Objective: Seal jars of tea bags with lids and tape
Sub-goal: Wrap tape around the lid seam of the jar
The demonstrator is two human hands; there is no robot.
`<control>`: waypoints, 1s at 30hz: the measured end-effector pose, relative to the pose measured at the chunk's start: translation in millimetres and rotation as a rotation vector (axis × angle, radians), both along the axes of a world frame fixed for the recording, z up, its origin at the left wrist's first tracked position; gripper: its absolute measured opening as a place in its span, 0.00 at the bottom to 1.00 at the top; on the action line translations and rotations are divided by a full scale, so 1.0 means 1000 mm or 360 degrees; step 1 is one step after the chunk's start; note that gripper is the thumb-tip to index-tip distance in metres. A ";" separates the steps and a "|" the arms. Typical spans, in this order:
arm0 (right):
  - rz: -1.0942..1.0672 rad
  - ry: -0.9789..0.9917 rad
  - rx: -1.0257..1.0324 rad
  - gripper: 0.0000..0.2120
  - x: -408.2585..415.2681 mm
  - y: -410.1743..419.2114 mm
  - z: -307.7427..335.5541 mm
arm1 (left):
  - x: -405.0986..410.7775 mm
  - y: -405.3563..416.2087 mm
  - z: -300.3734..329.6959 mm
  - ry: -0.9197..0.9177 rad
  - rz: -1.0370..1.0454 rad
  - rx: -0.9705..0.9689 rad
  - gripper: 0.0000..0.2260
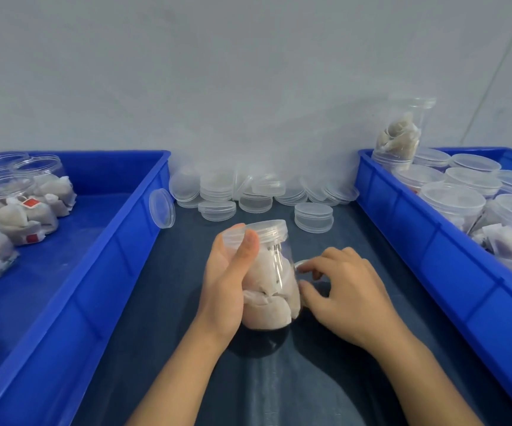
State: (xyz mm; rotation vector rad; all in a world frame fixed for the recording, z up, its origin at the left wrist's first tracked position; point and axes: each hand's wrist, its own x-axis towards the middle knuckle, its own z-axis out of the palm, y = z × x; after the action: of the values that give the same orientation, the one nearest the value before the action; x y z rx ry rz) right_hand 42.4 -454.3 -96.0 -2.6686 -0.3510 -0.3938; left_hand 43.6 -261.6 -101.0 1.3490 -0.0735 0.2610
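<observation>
Now: lidded jar in the left hand, tape at its side

Nearest, the left hand wraps around a clear plastic jar full of tea bags, thumb lying up along the wall to the lid, which already sits on top. At the jar's right side the right hand pinches what looks like a roll of clear tape; I cannot see its free end. I judge the jar light, thin-walled and a little slippery, so it is better held around the body, not squeezed hard. Beyond the grip lie loose lids. Left of it, a blue bin holds open jars; right, another blue bin holds closed ones.
</observation>
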 end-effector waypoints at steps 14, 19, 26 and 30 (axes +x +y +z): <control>0.0173 -0.0008 0.1505 0.06 -0.018 0.018 0.027 | -0.004 -0.007 -0.002 -0.0061 -0.0046 0.0145 0.28; 0.0153 0.0058 0.1553 0.05 -0.018 0.018 0.028 | -0.006 -0.008 0.000 -0.0048 -0.0059 0.0166 0.28; 0.0220 0.0135 0.1543 0.08 -0.015 0.017 0.025 | -0.007 -0.007 0.001 -0.0049 -0.0097 0.0174 0.34; 0.0273 0.0174 0.1539 0.10 -0.014 0.017 0.024 | -0.007 -0.007 0.000 -0.0002 -0.0130 0.0153 0.35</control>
State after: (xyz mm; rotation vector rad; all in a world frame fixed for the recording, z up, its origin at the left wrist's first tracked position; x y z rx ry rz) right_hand 28.7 -437.4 -72.4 -1.6934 -0.2581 -0.2628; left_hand 36.9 -268.4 -100.9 1.4377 -0.1433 0.1916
